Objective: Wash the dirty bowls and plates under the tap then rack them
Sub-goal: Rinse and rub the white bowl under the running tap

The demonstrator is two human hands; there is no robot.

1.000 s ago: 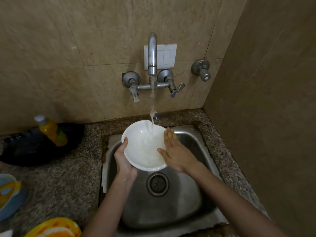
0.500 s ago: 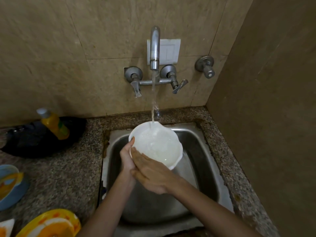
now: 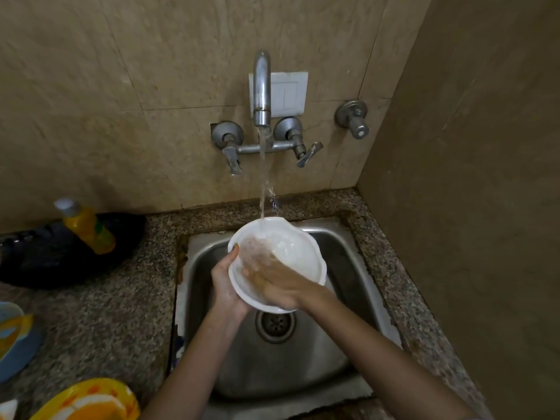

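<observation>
A white bowl (image 3: 298, 253) with a wavy rim is tilted over the steel sink (image 3: 342, 253), under the stream from the wall tap (image 3: 262, 86). My left hand (image 3: 225, 283) grips the bowl's left rim from below, thumb over the edge. My right hand (image 3: 272, 280) lies inside the bowl with straight fingers pressed on its wet inner wall, and water runs over them.
On the granite counter (image 3: 121, 313) to the left stand a yellow soap bottle (image 3: 86, 225) on a black pan (image 3: 60, 259), a blue dish (image 3: 15, 338) and a yellow-orange plate (image 3: 91, 401). A wall closes the right side. The sink drain (image 3: 274, 324) lies under the bowl.
My right hand has slid from the bowl's near rim into the bowl, its fingers now under the stream. The bowl has stayed under the tap.
</observation>
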